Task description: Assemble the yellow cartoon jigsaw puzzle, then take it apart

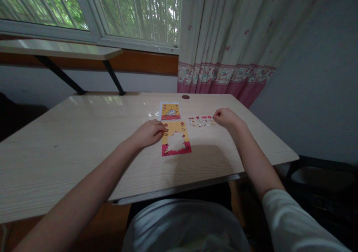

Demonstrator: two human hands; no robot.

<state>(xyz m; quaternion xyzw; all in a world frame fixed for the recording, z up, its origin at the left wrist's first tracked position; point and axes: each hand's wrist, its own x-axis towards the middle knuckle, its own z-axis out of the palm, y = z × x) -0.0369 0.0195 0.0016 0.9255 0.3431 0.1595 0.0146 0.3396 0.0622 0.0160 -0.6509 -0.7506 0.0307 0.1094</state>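
A yellow and red jigsaw puzzle (175,128) lies on the table, with a pale gap where its middle and lower pieces are out. My left hand (152,132) rests at its left edge, fingers curled and fingertips pressed on it. Loose puzzle pieces (200,121) lie in rows to the right, reddish-pink ones at the back and mostly white ones in front. At the right end of these rows, my right hand (227,117) is closed in a pinch on a puzzle piece, mostly hidden by the fingers. Behind the puzzle lies a picture card (170,112) showing a white animal.
The light wooden table (84,151) has a round cable hole (185,97) near its back edge. A raised shelf (61,50) on dark supports stands at the back left. Beyond are a window and a floral curtain (223,35). A dark chair (321,185) is at the right.
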